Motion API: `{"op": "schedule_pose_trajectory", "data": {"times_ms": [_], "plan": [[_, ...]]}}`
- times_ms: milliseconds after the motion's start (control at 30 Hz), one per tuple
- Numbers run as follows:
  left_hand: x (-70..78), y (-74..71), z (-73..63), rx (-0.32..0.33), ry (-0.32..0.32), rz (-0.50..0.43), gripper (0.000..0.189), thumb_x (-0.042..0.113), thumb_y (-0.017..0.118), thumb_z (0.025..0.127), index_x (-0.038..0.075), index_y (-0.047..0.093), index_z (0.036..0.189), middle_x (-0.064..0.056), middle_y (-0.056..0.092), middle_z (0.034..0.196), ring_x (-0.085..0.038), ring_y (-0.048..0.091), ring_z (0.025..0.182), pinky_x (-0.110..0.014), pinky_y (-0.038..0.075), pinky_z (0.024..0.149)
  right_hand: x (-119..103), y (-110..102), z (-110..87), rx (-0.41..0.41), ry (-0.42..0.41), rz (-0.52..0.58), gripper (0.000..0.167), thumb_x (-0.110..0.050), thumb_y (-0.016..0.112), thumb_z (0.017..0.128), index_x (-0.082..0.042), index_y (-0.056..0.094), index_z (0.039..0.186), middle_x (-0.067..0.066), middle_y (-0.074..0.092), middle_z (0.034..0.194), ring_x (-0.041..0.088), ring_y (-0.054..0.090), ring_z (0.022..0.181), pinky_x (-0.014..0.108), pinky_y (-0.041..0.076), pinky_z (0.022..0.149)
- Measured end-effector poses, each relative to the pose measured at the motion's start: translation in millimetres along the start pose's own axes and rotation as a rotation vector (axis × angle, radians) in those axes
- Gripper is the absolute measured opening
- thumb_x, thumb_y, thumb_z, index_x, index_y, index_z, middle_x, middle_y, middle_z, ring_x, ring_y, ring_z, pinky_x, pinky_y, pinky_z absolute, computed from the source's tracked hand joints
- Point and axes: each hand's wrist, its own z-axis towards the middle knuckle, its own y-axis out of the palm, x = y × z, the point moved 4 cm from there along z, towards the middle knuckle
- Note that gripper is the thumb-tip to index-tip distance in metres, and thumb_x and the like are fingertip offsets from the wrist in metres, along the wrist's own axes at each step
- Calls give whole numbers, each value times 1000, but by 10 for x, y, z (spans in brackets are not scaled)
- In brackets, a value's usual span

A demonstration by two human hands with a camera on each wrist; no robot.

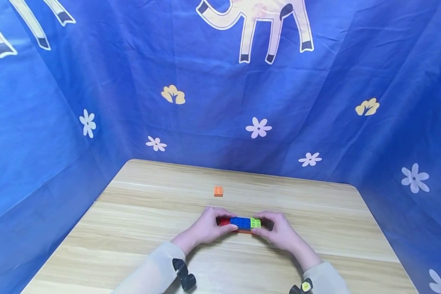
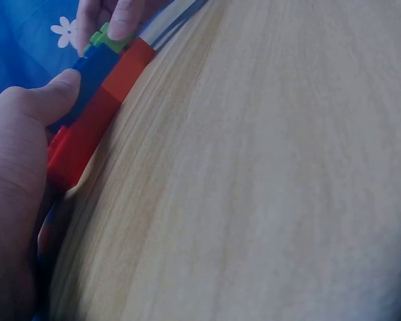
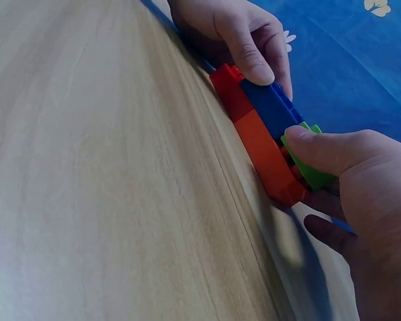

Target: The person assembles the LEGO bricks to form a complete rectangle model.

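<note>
A low row of toy bricks lies on the table between both hands. Its bottom layer is a red brick (image 3: 231, 92) end to end with an orange brick (image 3: 264, 152). On top, a blue brick (image 1: 242, 223) straddles the two. My left hand (image 1: 207, 227) pinches the blue brick, thumb on the near side and fingers behind. With thumb and fingers, my right hand (image 1: 280, 232) pinches a lime green brick (image 1: 255, 223) at the right end. That green brick sits tilted over the orange one, beside the blue, with orange studs showing beneath it in the right wrist view.
A loose small orange brick (image 1: 218, 191) lies farther back on the wooden table (image 1: 150, 192). Blue patterned cloth (image 1: 213, 122) hangs behind the table and along both sides. Dark wrist-worn devices sit at both cuffs.
</note>
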Motion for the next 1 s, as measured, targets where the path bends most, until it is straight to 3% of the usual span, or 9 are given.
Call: {"op": "schedule_pose_trajectory", "data": {"times_ms": [200,433,1000], "plan": [[-12,0,2,-7,-25,-10,34,41,87,90,23,82,119,15,76,109,-5,67,103,-29,53,89,-23,-9,-5,3,-6,-8,26,-27,78,100,-14,79,122,-2,76,118,20,71,109,37,57,94],[-16,5,-3,-1,-15,-1,35,42,86,90,22,82,119,14,77,109,-6,67,103,-30,53,89,16,-10,-1,16,0,-59,26,-29,81,97,-16,81,119,-4,77,118,19,70,113,39,55,100],[-2,-3,16,-13,-12,15,37,41,86,91,20,81,120,11,77,112,-6,68,104,-31,54,90,39,-1,-2,42,-29,-102,26,-28,84,94,-15,82,117,-3,78,114,16,72,107,38,57,96]]}}
